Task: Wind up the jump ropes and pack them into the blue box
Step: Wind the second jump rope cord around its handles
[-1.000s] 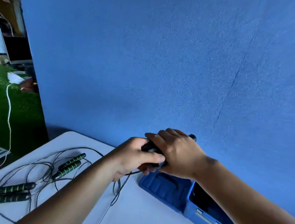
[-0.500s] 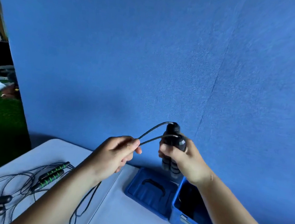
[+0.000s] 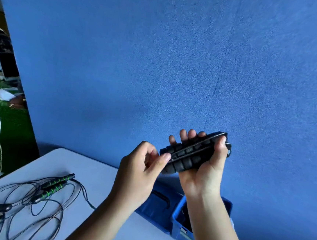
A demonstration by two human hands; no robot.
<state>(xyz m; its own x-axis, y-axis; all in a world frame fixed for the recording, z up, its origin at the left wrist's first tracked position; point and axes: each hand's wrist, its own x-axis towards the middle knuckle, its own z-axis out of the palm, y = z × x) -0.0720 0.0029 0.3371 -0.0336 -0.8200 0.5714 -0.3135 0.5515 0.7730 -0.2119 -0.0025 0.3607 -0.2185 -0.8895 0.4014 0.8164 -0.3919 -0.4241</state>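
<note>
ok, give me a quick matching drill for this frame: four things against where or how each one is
1 black handles
2 green-striped handles
3 blue box
4 left hand

A lying on the white table
B pinching the cord
C gripped in the right hand
D standing open

Pairs: 1-C, 2-A, 3-D, 4-B

A: Loose ropes (image 3: 52, 187)?
B: On table (image 3: 95, 173), left side.
A: Box (image 3: 175, 224)?
B: Table's right, lid (image 3: 151, 209) just left of it.
A: Held rope (image 3: 187, 156)?
B: In right hand (image 3: 206, 173), above box; left hand (image 3: 137, 173) at its left end. Wall (image 3: 159, 62) behind.
</note>
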